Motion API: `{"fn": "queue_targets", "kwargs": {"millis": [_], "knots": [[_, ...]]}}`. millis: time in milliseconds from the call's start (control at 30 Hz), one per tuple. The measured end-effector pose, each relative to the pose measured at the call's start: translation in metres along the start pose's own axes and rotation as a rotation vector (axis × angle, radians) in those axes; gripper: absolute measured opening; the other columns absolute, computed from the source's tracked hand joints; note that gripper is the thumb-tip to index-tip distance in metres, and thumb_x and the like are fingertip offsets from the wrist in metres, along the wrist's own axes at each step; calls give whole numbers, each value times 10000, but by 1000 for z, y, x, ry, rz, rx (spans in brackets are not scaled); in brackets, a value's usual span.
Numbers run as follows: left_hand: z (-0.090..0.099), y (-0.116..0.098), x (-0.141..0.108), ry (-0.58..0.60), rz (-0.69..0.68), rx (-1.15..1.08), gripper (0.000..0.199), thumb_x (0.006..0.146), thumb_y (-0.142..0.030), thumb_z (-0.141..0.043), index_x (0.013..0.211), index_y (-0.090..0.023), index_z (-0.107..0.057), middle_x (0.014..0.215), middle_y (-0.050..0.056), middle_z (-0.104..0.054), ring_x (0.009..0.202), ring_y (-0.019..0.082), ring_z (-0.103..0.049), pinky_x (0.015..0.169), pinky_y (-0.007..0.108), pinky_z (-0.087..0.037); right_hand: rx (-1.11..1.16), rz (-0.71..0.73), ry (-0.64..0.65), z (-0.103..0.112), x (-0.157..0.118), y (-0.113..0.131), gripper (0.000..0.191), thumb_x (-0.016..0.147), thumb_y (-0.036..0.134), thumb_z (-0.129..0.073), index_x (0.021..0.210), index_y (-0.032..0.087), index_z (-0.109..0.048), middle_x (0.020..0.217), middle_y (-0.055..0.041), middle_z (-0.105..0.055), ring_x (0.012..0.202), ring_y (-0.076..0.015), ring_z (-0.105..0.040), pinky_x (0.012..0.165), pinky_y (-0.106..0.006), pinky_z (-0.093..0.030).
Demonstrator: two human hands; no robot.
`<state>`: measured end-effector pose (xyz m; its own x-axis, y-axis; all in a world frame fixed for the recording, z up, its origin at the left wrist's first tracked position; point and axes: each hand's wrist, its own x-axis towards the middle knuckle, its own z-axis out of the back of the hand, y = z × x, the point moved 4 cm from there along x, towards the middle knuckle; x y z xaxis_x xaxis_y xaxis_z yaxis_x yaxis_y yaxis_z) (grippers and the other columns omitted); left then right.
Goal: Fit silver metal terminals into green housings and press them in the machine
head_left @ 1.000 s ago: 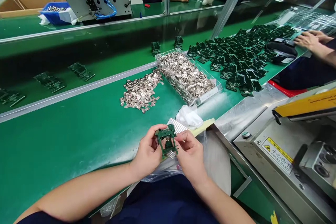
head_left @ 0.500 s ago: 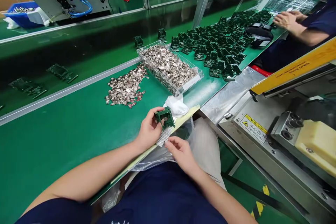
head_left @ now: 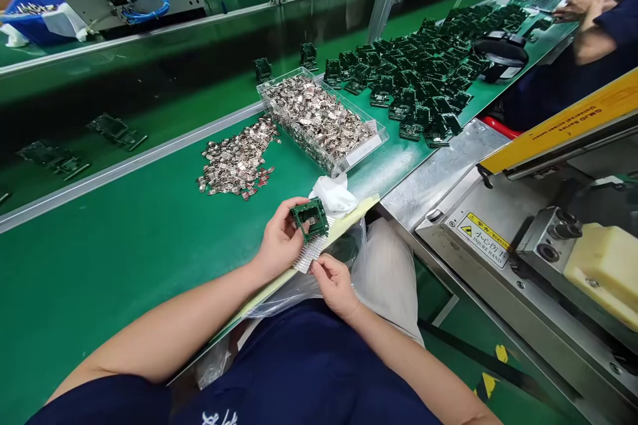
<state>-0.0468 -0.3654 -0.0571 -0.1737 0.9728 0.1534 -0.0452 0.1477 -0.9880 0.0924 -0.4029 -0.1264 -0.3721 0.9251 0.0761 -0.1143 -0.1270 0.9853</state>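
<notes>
Held in my left hand (head_left: pixel 282 239) is a green plastic frame (head_left: pixel 310 218) with a square opening, its thumb reaching into the opening. Below the frame lies a whitish sheet with rows of small strips (head_left: pixel 310 254), partly covered by that hand. At the sheet's lower corner my right hand (head_left: pixel 336 284) has thumb and forefinger pinched together. Whatever is between those fingertips is too small to make out. A crumpled white cloth (head_left: pixel 333 195) sits just beyond the frame. Under the sheet runs a yellow strip (head_left: pixel 356 214) along the table edge.
A clear bin (head_left: pixel 343 163) full of small metal pieces stands ahead, beside a loose metal pile (head_left: pixel 236 159). Many green frames (head_left: pixel 409 80) cover the bench behind. At right is a machine (head_left: pixel 478 239) with a hand-injury warning label; a co-worker's hands (head_left: pixel 583 5) are farther back.
My right hand has moved up and left to the sheet's corner, and its fingertips have closed. The green frame has turned slightly in my left hand. The co-worker's hands have shifted away.
</notes>
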Motion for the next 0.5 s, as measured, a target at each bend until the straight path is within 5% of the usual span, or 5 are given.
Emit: {"fn": "queue_targets", "kwargs": {"millis": [333, 500], "knots": [[1, -3, 2, 9, 27, -68, 352, 822, -353, -676, 1107, -183, -560, 951, 44, -623, 829, 134, -594, 759, 251, -519, -414, -210, 168, 30, 10, -18, 277, 791, 171, -598, 519, 202, -565, 526, -19, -607, 511, -178, -568, 547, -270, -411], [1, -1, 1, 26, 63, -95, 340, 841, -353, -655, 1122, -193, -550, 943, 41, -612, 814, 134, -593, 738, 251, -519, -457, -170, 98, 61, 12, 29, 134, 855, 212, -616, 771, 209, -721, 748, -48, -710, 659, -209, -650, 619, -289, -473]]}}
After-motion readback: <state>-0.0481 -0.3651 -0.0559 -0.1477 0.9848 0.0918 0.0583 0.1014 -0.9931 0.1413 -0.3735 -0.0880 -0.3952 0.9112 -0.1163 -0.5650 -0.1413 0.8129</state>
